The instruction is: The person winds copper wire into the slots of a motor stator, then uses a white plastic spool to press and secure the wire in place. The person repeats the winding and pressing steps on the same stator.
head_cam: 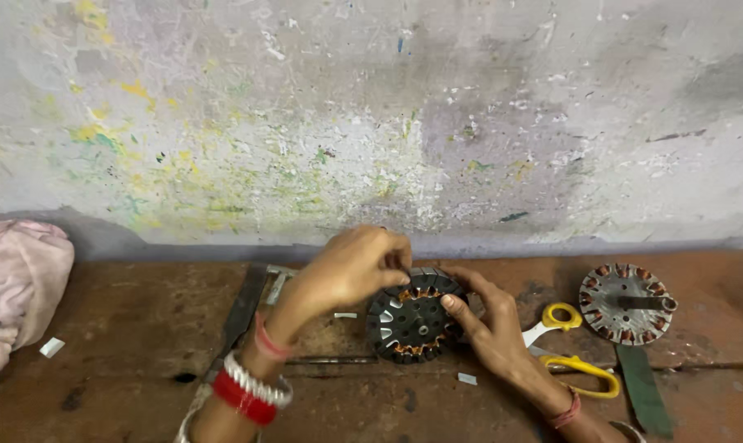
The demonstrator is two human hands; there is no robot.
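A round dark metal stator with copper windings in its slots stands tilted on the wooden bench. My left hand pinches at its top rim, fingers closed on the edge by the windings. On the stator's right side rests my right hand, thumb pressed on its face and fingers behind it. Red and white bangles circle my left wrist, and a red thread my right wrist.
A second wound stator with a shaft lies flat at the right. Yellow-handled scissors lie beside my right hand, with a green strip next to them. A pink cloth sits at the left. A paint-flecked wall rises behind.
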